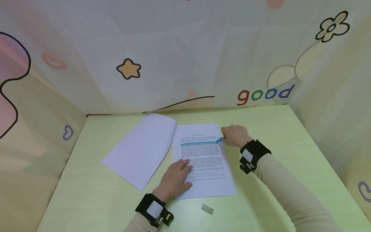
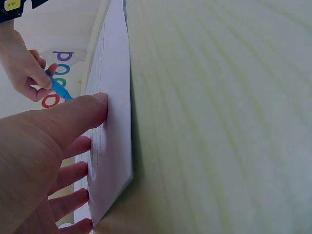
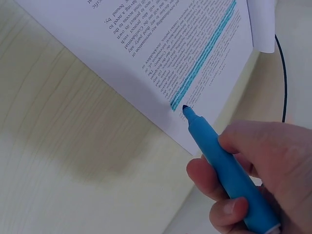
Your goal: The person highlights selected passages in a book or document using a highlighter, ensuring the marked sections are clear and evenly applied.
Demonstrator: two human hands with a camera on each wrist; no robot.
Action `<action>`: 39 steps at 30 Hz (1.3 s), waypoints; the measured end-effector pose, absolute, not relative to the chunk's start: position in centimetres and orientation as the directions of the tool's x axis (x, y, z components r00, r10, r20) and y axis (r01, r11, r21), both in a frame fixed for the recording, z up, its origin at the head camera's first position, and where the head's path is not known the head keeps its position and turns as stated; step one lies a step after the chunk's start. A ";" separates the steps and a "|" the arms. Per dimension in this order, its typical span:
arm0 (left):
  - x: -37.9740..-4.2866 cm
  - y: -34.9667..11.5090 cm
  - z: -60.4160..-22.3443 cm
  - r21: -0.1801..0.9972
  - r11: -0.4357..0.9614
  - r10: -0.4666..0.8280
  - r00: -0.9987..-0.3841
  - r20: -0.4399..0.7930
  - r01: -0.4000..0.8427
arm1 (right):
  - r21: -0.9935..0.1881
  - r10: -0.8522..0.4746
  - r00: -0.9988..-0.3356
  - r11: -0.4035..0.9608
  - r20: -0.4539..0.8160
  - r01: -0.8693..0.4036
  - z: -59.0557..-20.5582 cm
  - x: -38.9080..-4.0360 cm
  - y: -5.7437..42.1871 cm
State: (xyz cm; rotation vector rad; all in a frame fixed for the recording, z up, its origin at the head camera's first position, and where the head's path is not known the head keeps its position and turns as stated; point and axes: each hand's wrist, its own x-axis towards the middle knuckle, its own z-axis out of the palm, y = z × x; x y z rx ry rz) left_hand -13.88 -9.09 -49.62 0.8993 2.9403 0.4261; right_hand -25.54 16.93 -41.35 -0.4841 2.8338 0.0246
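A printed sheet (image 1: 203,190) lies on the table, with a blue highlighted band (image 1: 198,143) across its upper lines. My right hand (image 1: 236,135) grips a blue highlighter (image 3: 224,170) at the sheet's right edge. In the right wrist view the highlighter's dark tip is close to the right end of the blue band; whether it touches the paper I cannot tell. My left hand (image 1: 175,180) rests spread on the sheet's lower left, its fingers straight and the thumb (image 2: 92,105) on the paper.
Left of the printed sheet, a blank page (image 1: 142,148) is turned over, curving up beside it. A small greyish translucent piece (image 1: 207,208) lies near the front of the table (image 1: 95,199). Patterned cloth (image 1: 179,58) hangs behind and at both sides.
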 end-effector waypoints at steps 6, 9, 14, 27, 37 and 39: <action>-13.9 -9.1 -49.7 0.273 0.795 0.552 -0.833 0.044 0.542 | -0.030 -0.331 -0.916 0.942 -0.227 -0.333 -41.2 -25.4 16.3; -13.9 -9.0 -49.7 0.269 0.797 0.552 -0.833 0.038 0.541 | -0.037 -0.342 -0.921 0.939 -0.188 -0.341 -41.4 -25.2 16.0; -13.9 -8.8 -49.6 0.275 0.803 0.548 -0.836 0.010 0.529 | -0.064 -0.359 -0.922 0.933 -0.146 -0.354 -42.2 -24.6 15.7; -13.3 -8.1 -49.0 0.120 0.803 0.585 -0.811 0.029 0.583 | -0.047 -0.403 -0.912 0.915 -0.078 -0.400 -42.6 -23.9 15.4; -11.2 -6.9 -48.1 0.064 0.742 0.663 -0.745 0.077 0.667 | -0.047 -0.439 -0.898 0.898 -0.006 -0.438 -42.1 -23.4 15.2; -10.9 -6.8 -48.2 0.065 0.739 0.666 -0.742 0.076 0.670 | -0.044 -0.445 -0.895 0.894 0.013 -0.446 -42.1 -23.3 15.2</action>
